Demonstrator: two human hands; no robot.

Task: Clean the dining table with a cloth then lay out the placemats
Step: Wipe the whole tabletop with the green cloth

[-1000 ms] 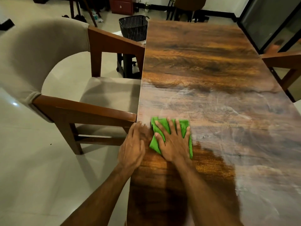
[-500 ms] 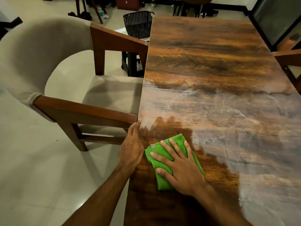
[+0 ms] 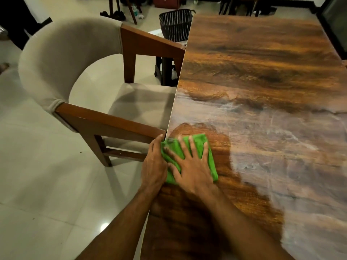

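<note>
- The wooden table [image 3: 253,62] is long and brown. A pale, cloudy film lies across its middle.
- A chair [image 3: 62,59] with a soft grey back stands at the table's left side.
- A black basket [image 3: 175,25] sits on the floor by the table's far left corner.
- The right hand [image 3: 191,169] lies flat on the table's near left part, fingers spread, pressing on the cloth.
- The left hand [image 3: 154,166] rests on the table's left edge, fingers straight, touching the cloth.
- The green cloth [image 3: 211,162] lies on a darker brown patch of the table.

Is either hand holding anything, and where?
Nothing is gripped: the right hand presses flat on the middle of the green cloth; the left hand rests against its left edge.
</note>
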